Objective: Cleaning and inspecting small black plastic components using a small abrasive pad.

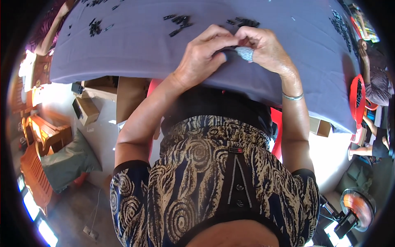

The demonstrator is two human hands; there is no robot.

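My left hand (201, 57) and my right hand (267, 51) meet above the near edge of the grey-purple tablecloth (115, 53). Their fingertips are pinched together; what lies between them is too small and covered to make out. A pale silvery-blue wrapping (245, 53) shows at my right thumb. At my left thumb's tip is a touch of blue. Just beyond my hands lie a pile of small black parts (249, 22) and, further left, another black pile (180, 22). My right wrist carries a bracelet (292, 97).
More black parts (95, 27) lie at the far left, others (340, 26) along the right side. Another person's arm (51, 31) reaches in at left; a person (376, 68) sits at right by a red basin (358, 99). Cardboard boxes (87, 111) stand below the table.
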